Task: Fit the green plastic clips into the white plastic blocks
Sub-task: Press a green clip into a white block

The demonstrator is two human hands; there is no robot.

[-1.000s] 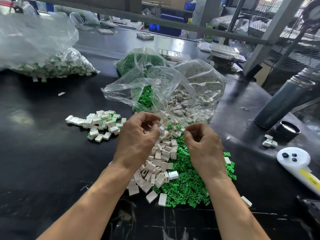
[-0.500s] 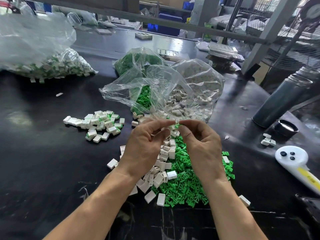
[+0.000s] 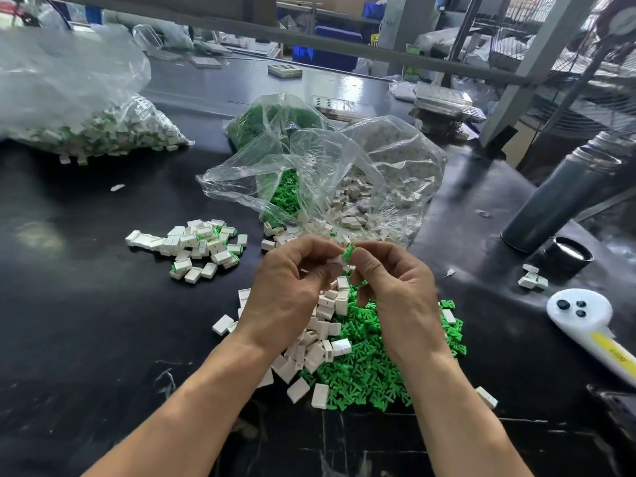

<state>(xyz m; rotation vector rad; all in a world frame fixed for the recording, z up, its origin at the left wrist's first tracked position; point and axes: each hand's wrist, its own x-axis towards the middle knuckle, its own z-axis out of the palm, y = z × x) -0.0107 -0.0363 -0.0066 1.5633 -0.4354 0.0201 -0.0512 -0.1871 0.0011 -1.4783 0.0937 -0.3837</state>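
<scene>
Our left hand (image 3: 289, 290) pinches a white block (image 3: 335, 261) and our right hand (image 3: 395, 290) pinches a green clip (image 3: 348, 253) against it, above the loose piles (image 3: 361, 366) near the desk's (image 3: 86, 321) front edge.

On my feed I see a black table (image 3: 86, 321) with a tall grey flask (image 3: 564, 197) standing at the right and its black cap (image 3: 568, 258) just beside the base. Nearer me on that side lies a white handheld device (image 3: 585, 318) with dark buttons and a yellow label. A fan grille (image 3: 592, 108) sits behind the flask, blue bins (image 3: 327, 46) far back.
</scene>
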